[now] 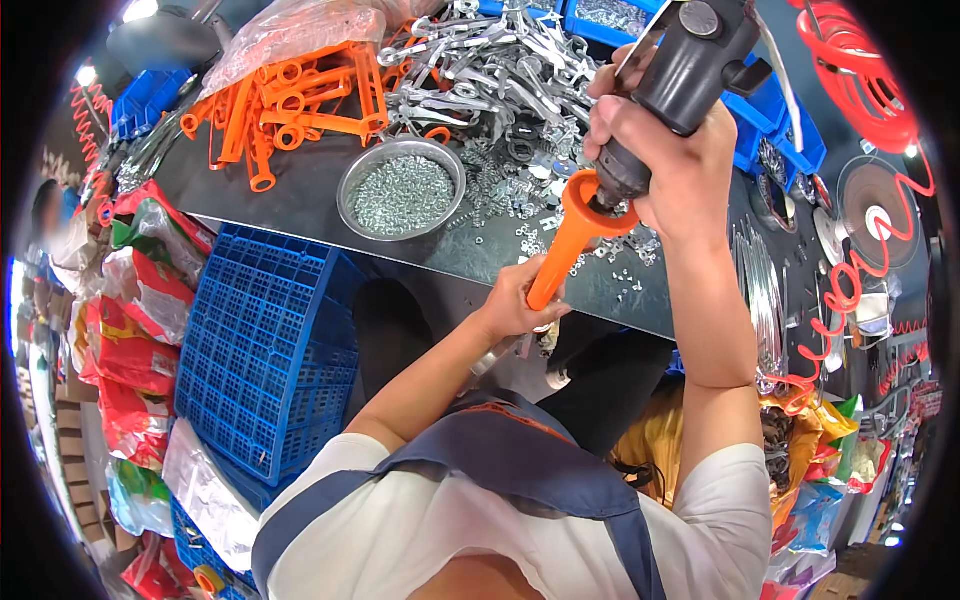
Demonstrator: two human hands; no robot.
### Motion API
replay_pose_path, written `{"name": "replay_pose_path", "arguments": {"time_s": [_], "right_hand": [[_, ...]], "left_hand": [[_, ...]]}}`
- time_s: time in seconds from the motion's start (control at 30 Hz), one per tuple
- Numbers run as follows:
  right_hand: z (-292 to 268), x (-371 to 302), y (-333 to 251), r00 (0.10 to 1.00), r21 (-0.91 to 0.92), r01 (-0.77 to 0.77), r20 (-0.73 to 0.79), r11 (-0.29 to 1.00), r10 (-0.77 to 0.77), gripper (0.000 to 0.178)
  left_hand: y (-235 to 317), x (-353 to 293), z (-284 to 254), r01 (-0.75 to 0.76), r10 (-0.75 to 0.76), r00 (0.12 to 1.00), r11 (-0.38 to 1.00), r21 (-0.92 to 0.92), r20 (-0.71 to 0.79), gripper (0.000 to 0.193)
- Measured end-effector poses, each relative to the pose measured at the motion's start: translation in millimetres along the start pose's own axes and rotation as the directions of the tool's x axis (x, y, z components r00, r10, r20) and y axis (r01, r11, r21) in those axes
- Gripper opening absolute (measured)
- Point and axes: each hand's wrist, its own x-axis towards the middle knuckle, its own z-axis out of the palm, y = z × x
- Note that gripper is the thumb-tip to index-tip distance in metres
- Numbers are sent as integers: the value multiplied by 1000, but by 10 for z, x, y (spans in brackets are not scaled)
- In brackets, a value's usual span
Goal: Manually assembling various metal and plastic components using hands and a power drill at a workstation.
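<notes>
Left of and beyond the bowl, loose orange handles lie heaped, apparently still to be worked. Right of the bowl, the right hand wraps a power driver, aimed into the ring of an orange handle the left hand grips, seemingly unfinished.

Bright light covers the workbench, a lamp glares at upper left, and edges curve into black.

Has a dark-topped workbench running crosswise, a blue lattice-sided plastic crate beside it at left, and a bright lamp at upper left.
</notes>
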Motion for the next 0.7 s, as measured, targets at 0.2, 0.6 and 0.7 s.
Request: {"name": "replay_pose_path", "arguments": {"time_s": [0.2,0.6,0.7], "right_hand": [[30,13,-18,993,-65,117,1,991,-117,20],[20,104,-144,995,-251,103,43,962,-95,12],[12,82,-41,997,29,70,-31,997,-69,25]], "left_hand": [[-109,-11,-11,1,1,1000,999,-48,30,45],[-179,-30,-17,41,-38,999,997,-71,36,43],[-189,-24,-18,24,-21,999,996,-87,40,46]]}}
